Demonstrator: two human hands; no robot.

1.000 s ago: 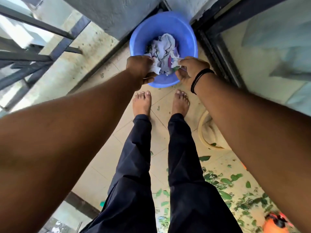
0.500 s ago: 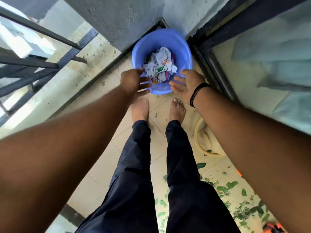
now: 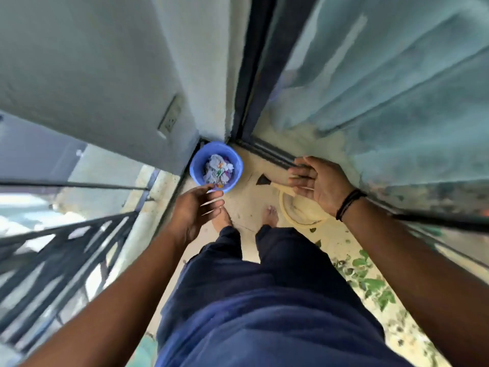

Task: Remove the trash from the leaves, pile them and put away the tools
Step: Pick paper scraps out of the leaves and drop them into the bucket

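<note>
Both your hands are spread and hold nothing: left hand above the blue tub of trash in the corner, right hand over the cream hoop. The leaves lie scattered behind you; step back carelessly and you may scatter them wider.

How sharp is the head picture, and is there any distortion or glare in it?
Head view: motion blur smears the railing, the trouser legs and the curtained window; the blue tub and both open hands, left and right, are only somewhat sharper. Wide-angle distortion bends the wall and frame lines. Daylight is soft, with bright washed-out patches behind the railing.
</note>
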